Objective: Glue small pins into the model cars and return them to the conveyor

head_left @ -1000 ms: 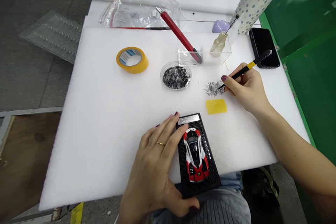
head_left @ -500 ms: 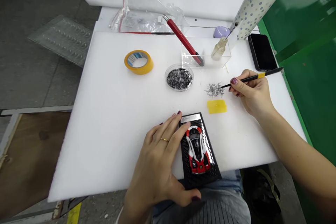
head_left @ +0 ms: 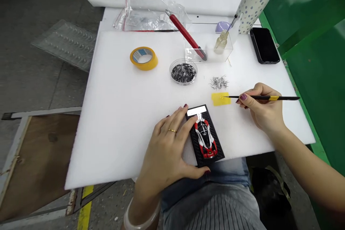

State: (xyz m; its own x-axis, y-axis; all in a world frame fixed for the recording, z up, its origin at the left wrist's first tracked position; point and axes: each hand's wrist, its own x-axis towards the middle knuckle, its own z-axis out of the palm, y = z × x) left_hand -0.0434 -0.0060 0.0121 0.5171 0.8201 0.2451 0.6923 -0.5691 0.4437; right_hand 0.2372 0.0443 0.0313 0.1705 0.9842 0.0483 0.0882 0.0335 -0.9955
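Both hands work near the toy car [head_left: 206, 138] — left hand [head_left: 168, 151] spread flat, steadying its black base [head_left: 198, 151]; right hand [head_left: 262, 109] pinches a thin brush [head_left: 265, 97], tip on the yellow patch [head_left: 221, 99] just beyond.

A red, white and black toy car [head_left: 205, 137] sits on a black base [head_left: 206, 136] beside a yellow patch [head_left: 221, 99], a black stick [head_left: 265, 97] banded yellow, a yellow tape roll [head_left: 143, 58], a red-handled tool [head_left: 185, 35], a white bottle [head_left: 252, 1] dotted grey-blue, and white foam [head_left: 121, 107].
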